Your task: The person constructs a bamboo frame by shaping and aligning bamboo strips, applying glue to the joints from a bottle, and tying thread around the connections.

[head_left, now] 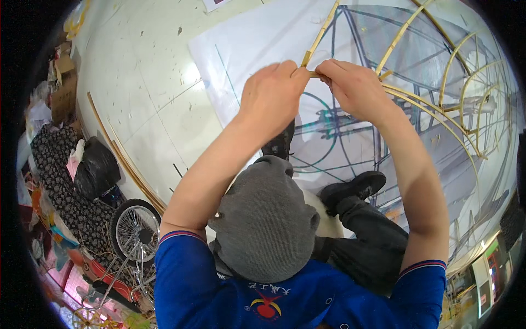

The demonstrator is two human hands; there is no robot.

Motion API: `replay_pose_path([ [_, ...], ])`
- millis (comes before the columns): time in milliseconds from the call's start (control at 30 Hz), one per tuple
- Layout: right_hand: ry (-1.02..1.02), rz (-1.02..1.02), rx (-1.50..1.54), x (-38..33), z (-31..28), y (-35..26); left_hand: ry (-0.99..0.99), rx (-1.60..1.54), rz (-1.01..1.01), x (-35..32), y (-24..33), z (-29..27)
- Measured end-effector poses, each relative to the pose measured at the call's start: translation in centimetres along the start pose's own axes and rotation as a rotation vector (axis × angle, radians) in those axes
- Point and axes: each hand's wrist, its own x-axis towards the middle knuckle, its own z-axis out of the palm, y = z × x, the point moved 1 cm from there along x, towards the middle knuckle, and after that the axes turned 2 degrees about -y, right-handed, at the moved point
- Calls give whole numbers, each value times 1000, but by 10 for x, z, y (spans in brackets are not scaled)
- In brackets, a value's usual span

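Both arms reach forward over a large paper sheet (211, 46) with dark line drawings, lying on the floor. Between my hands runs a short length of bamboo strip (314, 74). My left hand (274, 90) is closed around its left end, where an upright bamboo strip (323, 35) meets it. Thumb and fingers of my right hand (353, 88) pinch the same piece from the right. The hands hide most of this joint. To the right spreads a curved bamboo frame (438, 107) of several bent strips, rising over the drawing.
My black shoe (359, 186) rests on the sheet. Long bamboo strips (125, 162) lie on the pale floor at left. Beyond them are a spoked wheel (135, 230), a black plastic bag (96, 170), dark patterned cloth (57, 164) and a cardboard box (64, 90).
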Motion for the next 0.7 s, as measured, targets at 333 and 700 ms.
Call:
replay_pose_path([
  [333,-48,-26,6,-5,-5,-3,-174,-38,351,48,-20,-24],
  [700,-72,-27,-32,-14,3,-8,-657,-306,164,105,-27,-9],
])
